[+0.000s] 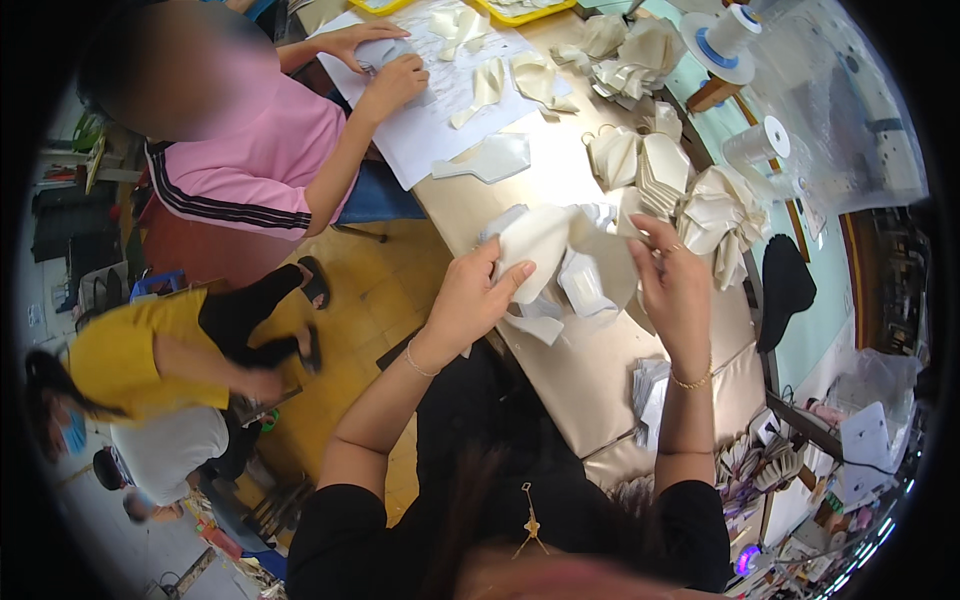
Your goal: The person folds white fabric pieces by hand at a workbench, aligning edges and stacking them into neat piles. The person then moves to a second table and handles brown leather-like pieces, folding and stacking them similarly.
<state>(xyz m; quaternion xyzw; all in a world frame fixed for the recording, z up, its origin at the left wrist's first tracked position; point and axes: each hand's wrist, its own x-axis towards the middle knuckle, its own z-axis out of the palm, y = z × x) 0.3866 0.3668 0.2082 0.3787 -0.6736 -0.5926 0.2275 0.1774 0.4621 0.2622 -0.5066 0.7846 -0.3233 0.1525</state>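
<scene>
Above the tan worktable I hold a cream, leather-like cut piece between both hands. My left hand grips its left end, thumb on top and fingers behind. At its narrow right end my right hand is closed in a pinch, slightly blurred. Loose white-backed pieces lie beneath and between my hands. Just beyond, to the right, are bundles of similar cream pieces and a crumpled heap. A stack of white pieces sits by my right forearm.
A co-worker in a pink shirt handles a grey stack over a white sheet. Cream pieces and a pale flat shape lie nearby. Thread spools stand at right, near a black piece.
</scene>
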